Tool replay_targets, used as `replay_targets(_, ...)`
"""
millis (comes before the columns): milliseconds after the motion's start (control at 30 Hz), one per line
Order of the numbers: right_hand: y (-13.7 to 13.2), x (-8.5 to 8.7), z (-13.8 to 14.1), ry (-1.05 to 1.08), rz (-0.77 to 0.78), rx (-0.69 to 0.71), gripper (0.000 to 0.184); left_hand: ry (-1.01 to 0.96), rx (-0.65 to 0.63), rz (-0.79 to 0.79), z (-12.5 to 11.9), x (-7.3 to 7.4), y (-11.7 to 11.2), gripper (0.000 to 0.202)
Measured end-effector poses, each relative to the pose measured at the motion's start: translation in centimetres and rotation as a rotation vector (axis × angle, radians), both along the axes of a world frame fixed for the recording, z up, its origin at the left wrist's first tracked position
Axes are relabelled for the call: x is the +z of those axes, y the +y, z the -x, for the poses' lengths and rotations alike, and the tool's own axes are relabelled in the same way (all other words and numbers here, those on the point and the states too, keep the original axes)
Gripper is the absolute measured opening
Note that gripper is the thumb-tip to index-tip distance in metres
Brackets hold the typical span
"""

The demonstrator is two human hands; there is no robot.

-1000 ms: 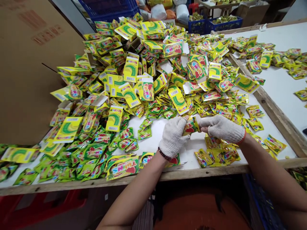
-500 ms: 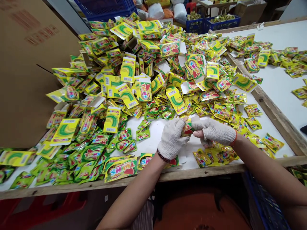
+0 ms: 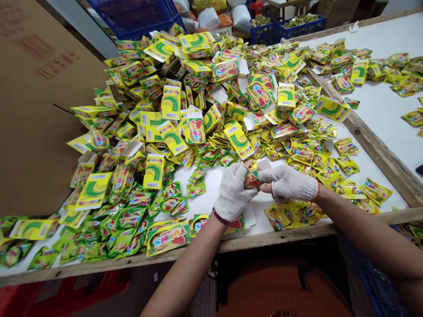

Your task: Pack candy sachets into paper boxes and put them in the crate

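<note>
Currently, the gloved left hand [image 3: 233, 192] and right hand [image 3: 287, 183] pinch closed on one foil sachet [image 3: 251, 176], while a large heap of sachets and yellow cartons [image 3: 198, 110] remains on the far table [image 3: 380, 110].

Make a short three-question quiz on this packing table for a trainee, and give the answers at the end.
1. True or false: the left hand and right hand pinching the Tums packet both wear white knit gloves.
2. Which wrist wears the dark beaded bracelet?
3. Fill in the colour: the plastic crates beyond the table are ____.

Key: 1 true; 2 left; 3 blue.
</note>
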State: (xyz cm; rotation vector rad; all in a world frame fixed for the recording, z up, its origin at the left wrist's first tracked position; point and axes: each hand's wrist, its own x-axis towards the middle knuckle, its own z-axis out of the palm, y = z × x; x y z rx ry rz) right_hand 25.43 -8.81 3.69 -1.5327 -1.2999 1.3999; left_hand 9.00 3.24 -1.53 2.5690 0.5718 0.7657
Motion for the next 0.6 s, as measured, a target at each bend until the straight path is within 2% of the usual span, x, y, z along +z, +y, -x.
replay_targets(67, -0.2, 0.4, -0.4, 0.015, 0.004, -0.049, 0.029, 0.021, -0.03, 0.338, -0.2, 0.8, -0.3, 0.054)
replay_targets(167, -0.5, 1.1, -1.5, 0.109, -0.102, -0.275, 0.032, -0.038, -0.053, 0.86, -0.4, 1.9, -0.7, 0.044)
replay_targets(233, -0.6, 1.3, -2.4, 0.179, -0.227, -0.453, 0.027, -0.134, -0.06, 1.067, -0.4, 2.2, -0.8, 0.046)
replay_targets(300, -0.5, 1.0, -2.9, 0.209, -0.31, -0.552, 0.021, -0.21, -0.066, 1.17, -0.4, 2.4, -0.9, 0.05)
replay_targets(367, -0.2, 0.6, -3.1, 0.201, -0.317, -0.588, 0.02, -0.257, -0.061, 1.209, -0.3, 2.4, -1.0, 0.049)
replay_targets(600, 0.6, 0.0, -1.5, 0.035, -0.199, -0.468, 0.029, -0.279, -0.014, 1.175, -0.5, 2.5, -1.0, 0.044)
